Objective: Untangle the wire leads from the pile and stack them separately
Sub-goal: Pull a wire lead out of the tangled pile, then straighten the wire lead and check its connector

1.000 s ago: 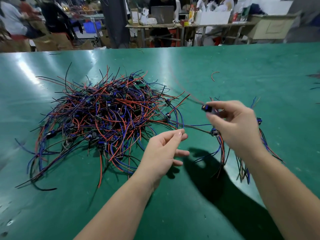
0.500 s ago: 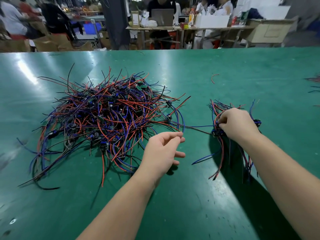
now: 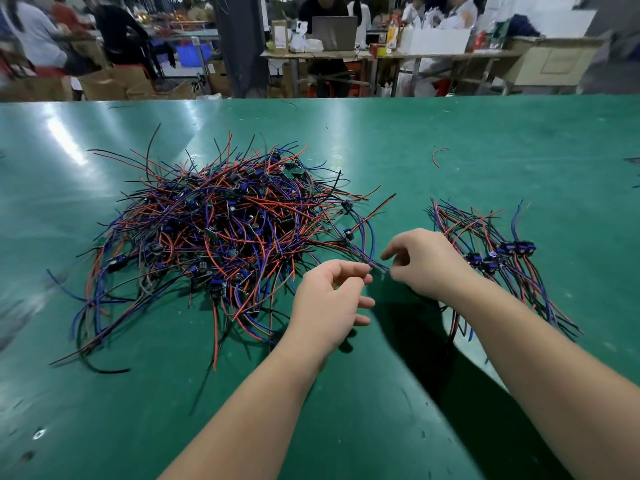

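Head view: I see my left hand and right hand both pinching one wire lead at the pile's right edge, beside the stack, with open table nearer me.

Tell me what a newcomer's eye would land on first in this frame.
A big tangled pile of red, blue and black wire leads dominates the left-centre of the green table. To its right lies a smaller, tidier stack of leads. Between them the left hand and right hand meet at a trailing lead from the pile's edge; blur hides whether either grips it.
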{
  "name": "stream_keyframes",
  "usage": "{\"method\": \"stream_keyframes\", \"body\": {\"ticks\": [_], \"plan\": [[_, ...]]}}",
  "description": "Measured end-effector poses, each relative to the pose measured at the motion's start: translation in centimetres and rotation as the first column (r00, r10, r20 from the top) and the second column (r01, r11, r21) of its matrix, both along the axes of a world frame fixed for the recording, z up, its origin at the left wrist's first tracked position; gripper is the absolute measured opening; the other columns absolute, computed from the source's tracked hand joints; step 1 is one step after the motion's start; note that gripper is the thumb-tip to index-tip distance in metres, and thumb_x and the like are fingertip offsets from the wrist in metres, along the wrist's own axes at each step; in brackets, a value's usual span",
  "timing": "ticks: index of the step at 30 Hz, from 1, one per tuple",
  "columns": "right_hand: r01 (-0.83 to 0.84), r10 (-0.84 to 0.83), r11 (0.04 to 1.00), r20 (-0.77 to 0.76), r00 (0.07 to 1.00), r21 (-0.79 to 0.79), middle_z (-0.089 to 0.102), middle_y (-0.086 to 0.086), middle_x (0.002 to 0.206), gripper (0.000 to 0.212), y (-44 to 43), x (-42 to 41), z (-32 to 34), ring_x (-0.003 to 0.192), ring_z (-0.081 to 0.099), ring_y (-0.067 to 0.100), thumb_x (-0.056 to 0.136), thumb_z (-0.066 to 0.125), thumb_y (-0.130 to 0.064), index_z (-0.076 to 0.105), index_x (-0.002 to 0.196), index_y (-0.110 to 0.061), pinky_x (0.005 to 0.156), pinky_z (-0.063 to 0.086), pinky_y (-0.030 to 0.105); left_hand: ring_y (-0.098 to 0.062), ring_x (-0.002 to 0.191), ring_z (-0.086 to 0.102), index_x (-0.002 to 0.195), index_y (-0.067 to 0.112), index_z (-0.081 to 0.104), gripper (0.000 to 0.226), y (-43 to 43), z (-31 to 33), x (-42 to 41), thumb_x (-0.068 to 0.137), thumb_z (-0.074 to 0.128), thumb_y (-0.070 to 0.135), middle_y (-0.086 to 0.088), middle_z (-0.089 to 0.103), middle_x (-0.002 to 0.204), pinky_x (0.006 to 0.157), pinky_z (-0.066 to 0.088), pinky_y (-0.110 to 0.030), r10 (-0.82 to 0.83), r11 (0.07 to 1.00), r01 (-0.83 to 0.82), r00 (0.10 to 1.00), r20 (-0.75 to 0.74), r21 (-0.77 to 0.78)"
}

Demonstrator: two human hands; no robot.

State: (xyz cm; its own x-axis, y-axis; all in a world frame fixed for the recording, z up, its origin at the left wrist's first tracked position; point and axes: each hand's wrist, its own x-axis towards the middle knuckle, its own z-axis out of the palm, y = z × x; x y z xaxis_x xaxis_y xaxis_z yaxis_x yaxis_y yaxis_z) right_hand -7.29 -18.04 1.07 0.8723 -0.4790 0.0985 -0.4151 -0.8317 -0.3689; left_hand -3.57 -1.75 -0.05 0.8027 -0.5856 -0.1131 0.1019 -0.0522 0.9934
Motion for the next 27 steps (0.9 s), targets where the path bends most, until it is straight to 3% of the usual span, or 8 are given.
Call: {"method": "stream_keyframes", "body": {"ticks": [3,5,10,13,17,21,24,27], "plan": [[0.011,-0.06,0.952,0.152,0.987,0.305,0.067,-0.003,0.061,0.02,1.2,-0.6,1.1,0.053,0.054,0.007,0.07,0.064,-0.004,0.071,0.08,-0.02,0.051,0.039,0.018,-0.007,0.061,0.061,0.092,0.018,0.058,0.019,-0.4,-0.1,0.2,0.095,0.044,0.005,-0.002,0.065,0.094,0.048,0.051,-0.02,0.038,0.999,-0.038,0.999,-0.037,-0.004],[-0.087,-0.047,0.837,0.23,0.972,0.539,0.07,0.002,0.059,0.02,2.2,-1.5,2.0,0.048,0.054,0.005,0.069,0.067,0.003,0.07,0.073,-0.016,0.051,0.04,0.018,-0.013,0.07,0.06,0.092,0.021,0.054,0.014,-0.6,-0.1,0.4,0.099,0.043,0.016,-0.004,0.061,0.099,0.053,0.052,-0.024,0.073,0.997,-0.077,0.99,-0.117,-0.026],[-0.419,0.414,0.521,0.209,0.886,0.744,0.072,0.003,0.067,0.017,3.7,-4.4,3.6,0.06,0.062,0.003,0.072,0.072,0.013,0.07,0.075,-0.004,0.058,0.046,0.011,-0.025,0.077,0.063,0.089,0.006,0.053,0.023,-0.5,-0.1,0.9,0.098,0.049,0.027,-0.018,0.06,0.092,0.079,0.053,-0.039,0.078,0.971,-0.163,0.907,-0.413,-0.173],[-0.424,0.496,0.453,0.173,0.851,0.785,0.072,0.0,0.07,0.01,3.6,-4.9,2.8,0.066,0.064,0.005,0.077,0.072,0.006,0.07,0.079,-0.003,0.063,0.048,0.013,-0.017,0.063,0.069,0.086,0.001,0.053,0.013,-0.3,0.1,1.0,0.096,0.05,0.008,-0.017,0.064,0.08,0.063,0.057,-0.027,0.027,0.943,-0.17,0.895,-0.446,-0.286],[-0.327,0.32,0.472,0.187,0.929,0.819,0.068,0.01,0.067,0.027,3.5,-4.8,1.0,0.061,0.06,0.015,0.079,0.066,-0.03,0.069,0.077,-0.003,0.059,0.047,0.02,-0.017,0.066,0.07,0.1,0.009,0.05,0.012,-0.1,0.9,0.8,0.1,0.044,0.019,-0.013,0.07,0.097,0.057,0.057,-0.025,-0.049,0.919,-0.135,0.893,-0.446,-0.37],[-0.242,-0.052,0.446,0.295,0.954,0.862,0.06,0.006,0.062,0.022,3.7,-4.3,-0.7,0.049,0.047,0.01,0.088,0.061,-0.029,0.07,0.088,-0.009,0.047,0.034,0.019,-0.012,0.06,0.065,0.1,0.024,0.046,0.016,0.2,1.1,0.4,0.101,0.035,0.035,-0.005,0.075,0.092,0.05,0.047,-0.018,-0.137,0.949,0.01,0.913,-0.384,-0.315],[-0.313,-0.091,0.427,0.385,0.918,0.848,0.073,0.012,0.083,0.031,3.8,-4.2,-0.7,0.059,0.047,0.012,0.079,0.062,-0.035,0.07,0.093,-0.009,0.051,0.035,0.018,-0.01,0.054,0.064,0.106,0.024,0.048,0.02,0.3,1.2,-0.1,0.102,0.032,0.035,-0.003,0.074,0.078,0.047,0.044,-0.016,-0.195,0.955,0.093,0.913,-0.359,-0.283],[-0.391,-0.062,0.422,0.456,0.888,0.818,0.075,0.005,0.081,0.028,3.9,-4.4,-0.4,0.064,0.062,0.005,0.074,0.064,-0.031,0.07,0.093,-0.012,0.055,0.041,0.008,-0.01,0.051,0.06,0.111,0.024,0.05,0.021,0.4,1.1,-0.3,0.102,0.034,0.033,0.0,0.071,0.07,0.048,0.043,-0.019,-0.239,0.947,0.151,0.919,-0.312,-0.282]]}}
